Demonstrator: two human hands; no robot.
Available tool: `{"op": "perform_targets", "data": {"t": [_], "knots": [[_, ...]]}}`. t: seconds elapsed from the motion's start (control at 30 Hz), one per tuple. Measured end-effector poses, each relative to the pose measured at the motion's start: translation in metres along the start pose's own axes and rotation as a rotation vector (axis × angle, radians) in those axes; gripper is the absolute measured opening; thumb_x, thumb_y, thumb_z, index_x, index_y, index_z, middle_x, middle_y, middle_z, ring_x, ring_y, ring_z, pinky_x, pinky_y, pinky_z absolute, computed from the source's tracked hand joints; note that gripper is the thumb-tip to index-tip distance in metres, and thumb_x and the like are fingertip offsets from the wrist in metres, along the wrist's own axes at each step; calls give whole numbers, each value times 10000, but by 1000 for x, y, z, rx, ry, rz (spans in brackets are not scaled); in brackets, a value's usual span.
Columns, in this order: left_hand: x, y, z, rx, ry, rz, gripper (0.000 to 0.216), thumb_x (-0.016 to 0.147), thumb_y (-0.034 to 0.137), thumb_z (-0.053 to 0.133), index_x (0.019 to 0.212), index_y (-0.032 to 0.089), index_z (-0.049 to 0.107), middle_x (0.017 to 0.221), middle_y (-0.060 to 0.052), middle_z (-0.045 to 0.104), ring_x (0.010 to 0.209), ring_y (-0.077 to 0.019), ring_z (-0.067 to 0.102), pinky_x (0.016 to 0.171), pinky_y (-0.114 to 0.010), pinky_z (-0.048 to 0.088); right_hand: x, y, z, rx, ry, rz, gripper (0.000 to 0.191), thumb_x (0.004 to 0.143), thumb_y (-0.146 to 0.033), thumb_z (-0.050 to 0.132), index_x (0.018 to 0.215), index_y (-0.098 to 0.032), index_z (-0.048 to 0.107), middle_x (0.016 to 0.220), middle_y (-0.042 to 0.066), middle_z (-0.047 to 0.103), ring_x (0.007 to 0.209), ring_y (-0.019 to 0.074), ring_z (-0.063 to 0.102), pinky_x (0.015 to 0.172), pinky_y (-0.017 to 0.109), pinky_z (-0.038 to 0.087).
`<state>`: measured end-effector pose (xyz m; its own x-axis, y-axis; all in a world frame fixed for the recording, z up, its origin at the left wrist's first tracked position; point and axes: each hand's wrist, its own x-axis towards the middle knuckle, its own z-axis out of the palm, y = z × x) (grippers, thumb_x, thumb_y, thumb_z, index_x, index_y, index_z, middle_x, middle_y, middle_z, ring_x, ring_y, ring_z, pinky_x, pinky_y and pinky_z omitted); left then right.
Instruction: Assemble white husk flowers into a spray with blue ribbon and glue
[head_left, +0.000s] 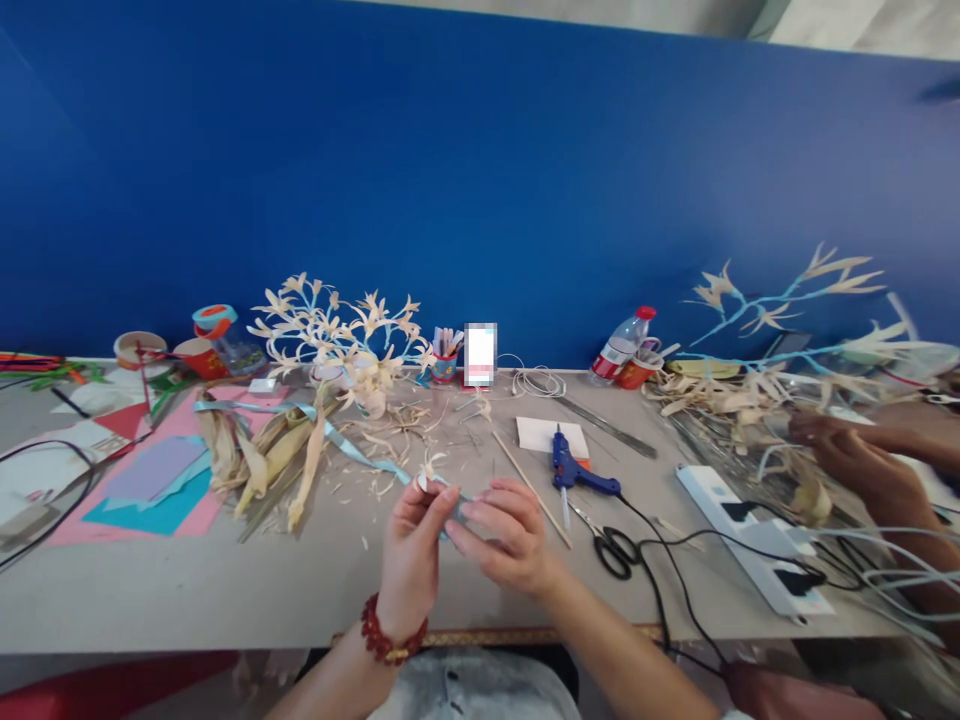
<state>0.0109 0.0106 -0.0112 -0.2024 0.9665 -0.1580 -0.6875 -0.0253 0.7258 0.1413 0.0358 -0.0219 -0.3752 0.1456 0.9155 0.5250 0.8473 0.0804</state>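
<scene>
My left hand (417, 520), with a red bead bracelet at its wrist, pinches a small pale husk flower (430, 468) that pokes up above the fingers. Close to it on the right, my right hand (504, 532) has its fingers curled together around a light-blue strip at the flower's stem; the exact grip is partly hidden. A light-blue ribbon (351, 452) trails from the hands to the left, over dried corn husks (281, 455). Behind the hands stands a bunch of finished husk flowers (341, 335) on blue stems.
Right of my hands lie a thin stick (531, 488), a blue glue gun (570, 465), black scissors (616, 552) and a white power strip (750, 545) with cables. A bottle (624, 345) stands behind. At the far right, another person's hands (862, 455) work near husks. Coloured paper (154, 495) lies left.
</scene>
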Motion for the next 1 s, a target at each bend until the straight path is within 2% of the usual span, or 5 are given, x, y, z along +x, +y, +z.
{"op": "perform_targets", "data": {"t": [0.27,0.67,0.83,0.93,1.0], "knots": [[-1,-3,-2,78,-27,9,152,657,221,817,718,179,684,694,36,647,627,-66,550,579,-146,437,3,-9,-7,26,76,47,143,768,-88,714,808,-225,703,762,-4,654,766,137,588,728,311,496],[-2,1,-16,260,-266,151,53,816,186,681,764,196,682,749,18,608,687,-96,532,663,-210,440,11,-2,-22,331,32,211,117,829,-156,644,932,-205,670,734,37,664,678,170,582,622,329,473],[-2,6,-19,315,-343,170,89,830,173,660,744,194,670,754,11,590,706,-109,515,644,-222,422,8,6,-21,568,56,411,93,787,-134,683,840,-209,665,739,37,646,672,174,604,640,338,482],[-2,10,-19,346,-377,154,85,830,183,659,748,190,682,755,0,595,706,-119,518,640,-233,415,4,6,-16,724,87,636,52,806,-224,694,778,-206,653,727,35,633,670,172,602,634,323,482],[-3,13,-18,342,-386,117,67,821,202,667,763,186,697,759,-12,605,693,-126,524,625,-242,415,2,4,-11,828,112,799,154,802,-314,709,734,-197,634,707,32,618,657,166,589,603,298,473]]}}
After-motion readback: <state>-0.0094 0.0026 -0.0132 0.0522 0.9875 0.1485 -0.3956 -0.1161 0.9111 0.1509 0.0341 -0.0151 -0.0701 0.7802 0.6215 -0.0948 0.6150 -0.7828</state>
